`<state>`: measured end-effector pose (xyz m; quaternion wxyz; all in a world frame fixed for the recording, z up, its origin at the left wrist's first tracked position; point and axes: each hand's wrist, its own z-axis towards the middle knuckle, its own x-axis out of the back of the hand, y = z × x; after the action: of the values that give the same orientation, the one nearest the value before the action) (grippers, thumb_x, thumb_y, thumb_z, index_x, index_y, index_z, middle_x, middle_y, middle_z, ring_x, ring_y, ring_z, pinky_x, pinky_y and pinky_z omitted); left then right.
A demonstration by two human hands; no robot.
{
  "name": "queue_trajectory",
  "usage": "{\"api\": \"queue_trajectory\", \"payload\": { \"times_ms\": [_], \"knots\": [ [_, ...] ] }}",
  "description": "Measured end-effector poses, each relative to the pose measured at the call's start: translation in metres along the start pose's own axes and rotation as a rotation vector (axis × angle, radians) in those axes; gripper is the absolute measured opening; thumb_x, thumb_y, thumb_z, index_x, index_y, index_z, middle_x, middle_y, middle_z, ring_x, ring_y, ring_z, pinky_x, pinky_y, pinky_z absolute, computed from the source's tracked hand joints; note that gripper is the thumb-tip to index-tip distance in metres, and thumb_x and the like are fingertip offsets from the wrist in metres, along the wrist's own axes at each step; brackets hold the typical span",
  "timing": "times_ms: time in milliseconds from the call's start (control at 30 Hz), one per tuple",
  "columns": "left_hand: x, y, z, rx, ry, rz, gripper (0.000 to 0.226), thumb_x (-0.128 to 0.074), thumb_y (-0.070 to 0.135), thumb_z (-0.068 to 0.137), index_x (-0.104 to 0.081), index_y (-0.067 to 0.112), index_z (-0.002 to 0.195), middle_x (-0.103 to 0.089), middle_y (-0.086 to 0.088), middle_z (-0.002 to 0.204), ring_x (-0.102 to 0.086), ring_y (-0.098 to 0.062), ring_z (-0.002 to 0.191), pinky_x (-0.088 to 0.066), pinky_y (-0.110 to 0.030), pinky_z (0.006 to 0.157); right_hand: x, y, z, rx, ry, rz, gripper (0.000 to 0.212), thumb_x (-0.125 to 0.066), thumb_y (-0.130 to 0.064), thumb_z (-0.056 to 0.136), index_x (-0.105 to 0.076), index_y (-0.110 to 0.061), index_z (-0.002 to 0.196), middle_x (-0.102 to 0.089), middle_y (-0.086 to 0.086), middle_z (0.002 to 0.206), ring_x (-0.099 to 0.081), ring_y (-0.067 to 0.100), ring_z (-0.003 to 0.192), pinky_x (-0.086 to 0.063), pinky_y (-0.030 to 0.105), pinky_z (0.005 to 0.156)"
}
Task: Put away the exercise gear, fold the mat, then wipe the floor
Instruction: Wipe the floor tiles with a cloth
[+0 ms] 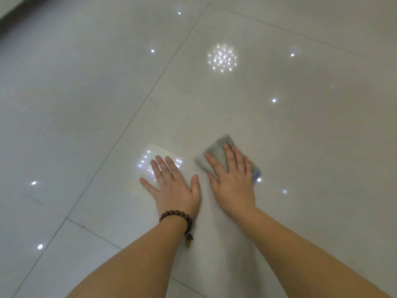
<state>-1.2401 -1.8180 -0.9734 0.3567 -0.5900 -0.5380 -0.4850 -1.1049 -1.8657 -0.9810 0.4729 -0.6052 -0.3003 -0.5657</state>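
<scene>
Wiping is done: a grey cloth (217, 154) is pressed flat by the spread right hand (233, 186); the spread left hand (174, 188), braced on the glossy floor (300, 136), could slip.

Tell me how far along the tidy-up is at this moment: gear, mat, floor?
Done, apparently: no exercise gear or mat shows anywhere on the tiled floor in view, though where they went is not visible. In hand: the right hand presses a grey cloth flat on the tile, fingers straight, while the left hand, with a beaded bracelet on its wrist, rests flat beside it. Left: wiping the remaining floor; how much is already wiped cannot be told.
</scene>
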Motion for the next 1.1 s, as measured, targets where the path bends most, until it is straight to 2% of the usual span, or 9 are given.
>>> {"api": "queue_trajectory", "payload": {
  "times_ms": [167,233,333,600,667,767,867,933,1100],
  "knots": [
    [0.023,-0.047,0.001,-0.070,0.144,-0.238,0.061,-0.026,0.047,0.091,-0.039,0.014,0.140,-0.031,-0.009,0.152,-0.018,-0.024,0.144,0.005,-0.062,0.114,0.001,-0.002,-0.009,0.048,-0.052,-0.056,0.048,-0.042,-0.045,0.087,-0.047,-0.040,0.134,-0.035,0.008,0.151,-0.028,0.031,0.138,-0.017,0.048,0.113],
    [0.032,-0.098,0.011,0.074,0.186,-0.155,0.063,-0.027,0.045,0.094,-0.030,0.011,0.146,-0.024,-0.012,0.155,-0.013,-0.026,0.146,0.006,-0.063,0.113,0.000,-0.001,-0.004,0.061,-0.059,-0.071,0.048,-0.041,-0.046,0.087,-0.047,-0.039,0.134,-0.037,0.010,0.149,-0.028,0.031,0.137,-0.018,0.049,0.112],
    [0.036,-0.155,0.030,0.346,0.051,-0.037,0.079,-0.013,0.058,0.094,0.002,0.007,0.153,0.008,-0.012,0.161,0.012,-0.027,0.147,0.003,-0.066,0.111,-0.004,0.002,0.016,0.069,-0.081,-0.062,0.050,-0.037,-0.049,0.087,-0.047,-0.038,0.135,-0.039,0.011,0.148,-0.031,0.034,0.137,-0.019,0.051,0.111],
    [0.024,-0.165,0.039,0.311,0.041,-0.023,0.086,-0.003,0.064,0.089,0.010,0.005,0.150,0.014,-0.014,0.159,0.018,-0.030,0.146,0.009,-0.066,0.111,-0.017,-0.036,0.150,-0.232,-0.079,-0.016,0.053,-0.033,-0.048,0.091,-0.035,-0.036,0.143,-0.021,0.012,0.156,-0.015,0.033,0.143,-0.011,0.052,0.115],
    [0.025,-0.164,0.040,0.308,0.032,-0.041,0.086,-0.002,0.064,0.088,0.010,0.006,0.151,0.014,-0.014,0.159,0.018,-0.030,0.146,0.010,-0.066,0.111,-0.024,-0.071,0.111,-0.055,-0.009,-0.040,0.050,-0.039,-0.043,0.091,-0.040,-0.035,0.141,-0.028,0.012,0.154,-0.023,0.035,0.141,-0.016,0.052,0.114],
    [0.027,-0.162,0.039,0.321,0.021,-0.063,0.087,-0.002,0.064,0.087,0.009,0.007,0.151,0.014,-0.013,0.160,0.019,-0.029,0.146,0.009,-0.065,0.111,-0.023,-0.105,0.032,0.444,-0.158,0.005,0.050,-0.047,-0.040,0.090,-0.041,-0.039,0.140,-0.029,0.007,0.154,-0.023,0.031,0.143,-0.017,0.050,0.115],
    [0.029,-0.163,0.039,0.321,0.012,-0.062,0.086,-0.004,0.064,0.088,0.007,0.007,0.152,0.013,-0.013,0.160,0.019,-0.029,0.146,0.007,-0.065,0.112,-0.018,-0.087,0.063,0.681,-0.239,0.037,0.044,-0.041,-0.044,0.093,-0.044,-0.041,0.137,-0.033,0.005,0.153,-0.027,0.029,0.141,-0.019,0.050,0.114],
    [0.029,-0.164,0.039,0.329,-0.006,-0.072,0.086,-0.003,0.064,0.088,0.008,0.007,0.151,0.014,-0.013,0.160,0.020,-0.028,0.145,0.008,-0.064,0.112,-0.027,-0.074,0.124,0.577,-0.175,-0.016,0.046,-0.036,-0.047,0.092,-0.044,-0.038,0.137,-0.034,0.007,0.152,-0.031,0.032,0.139,-0.022,0.051,0.112],
    [0.024,-0.166,0.039,0.326,0.020,-0.041,0.085,0.000,0.065,0.087,0.015,0.009,0.149,0.022,-0.010,0.157,0.026,-0.026,0.144,0.012,-0.061,0.112,-0.034,-0.079,0.283,-0.149,-0.103,0.068,0.053,-0.028,-0.048,0.095,-0.027,-0.037,0.146,-0.014,0.008,0.159,-0.009,0.029,0.145,-0.005,0.049,0.117]
  ]
}}
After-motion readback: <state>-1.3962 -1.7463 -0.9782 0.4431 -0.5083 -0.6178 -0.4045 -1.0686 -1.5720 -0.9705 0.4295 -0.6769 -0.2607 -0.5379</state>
